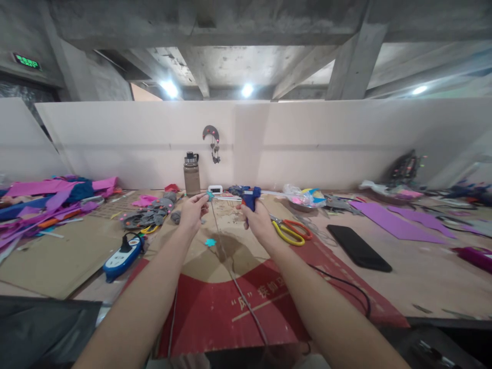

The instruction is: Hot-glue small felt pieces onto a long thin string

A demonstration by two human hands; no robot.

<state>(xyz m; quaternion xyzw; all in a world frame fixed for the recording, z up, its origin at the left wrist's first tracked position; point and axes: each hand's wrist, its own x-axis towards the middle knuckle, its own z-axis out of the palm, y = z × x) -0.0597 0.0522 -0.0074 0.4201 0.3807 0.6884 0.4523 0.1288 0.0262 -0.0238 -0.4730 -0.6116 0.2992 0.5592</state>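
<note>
My left hand [194, 211] is closed, its fingertips pinching a small teal felt piece [210, 195]. From that pinch a thin grey cord [240, 291] runs down across the red and tan cardboard [207, 307] towards me. My right hand [258, 220] is wrapped round the handle of a blue glue gun [251, 197], held a short way to the right of the felt piece. Between my forearms, another teal felt cutout [210, 242] lies flat on the cardboard. Scissors [292, 231] with yellow and orange handles rest beside my right wrist.
A black phone [358, 247] and purple felt sheets [395, 220] lie to the right. On the left are a blue-and-white power strip [122, 258] and grey felt pieces [148, 215]. A bottle [191, 174] stands behind my left hand; a moon-shaped ornament [211, 134] hangs on the white partition.
</note>
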